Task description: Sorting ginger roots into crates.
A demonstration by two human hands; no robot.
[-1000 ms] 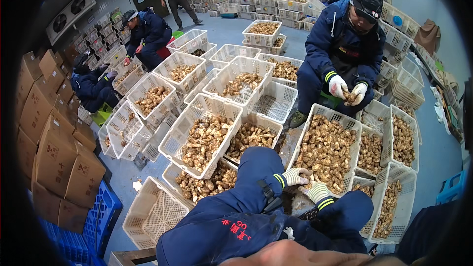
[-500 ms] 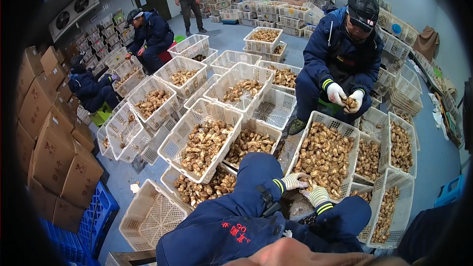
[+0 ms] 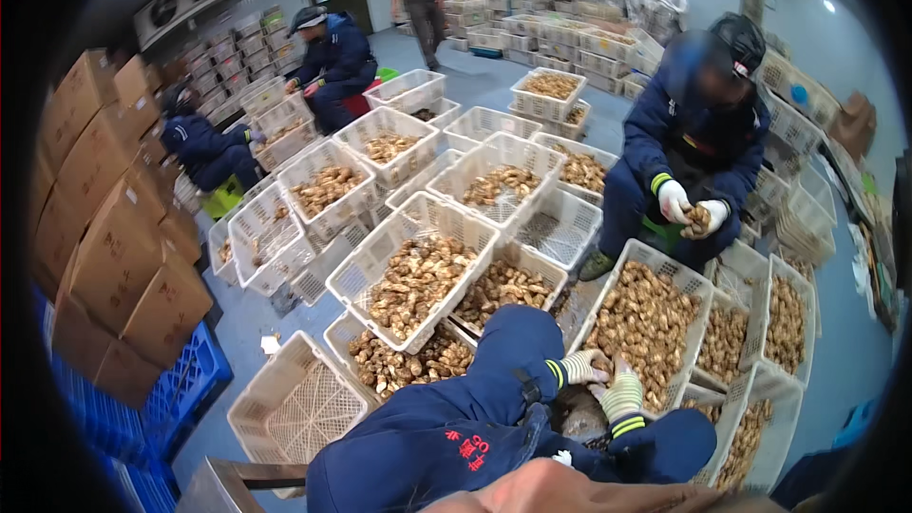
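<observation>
My left hand (image 3: 581, 368) and my right hand (image 3: 622, 392), in striped knit gloves with bare fingertips, are close together above my lap. The fingers of both are bent inward and almost meet. Whatever is between them is too small and hidden to name. Just beyond them stands a white plastic crate (image 3: 705, 315) full of stubby brown-and-white mushrooms (image 3: 648, 318), its near end beside my right hand. Across it a co-worker in white gloves (image 3: 692, 211) holds a mushroom (image 3: 698, 219).
To the left, stacked crates (image 3: 344, 277) hold more mushrooms, and a nearly bare crate (image 3: 302, 397) sits on the floor. More filled crates (image 3: 785, 323) line the right. Cardboard boxes (image 3: 133, 256) are piled on a blue pallet (image 3: 198, 382). Other people sit or stand farther back.
The view has swung, so the scene sits lower and mostly farther right. My hands stay near each other, fingertips now closer. The standing person at the back has shifted stance.
</observation>
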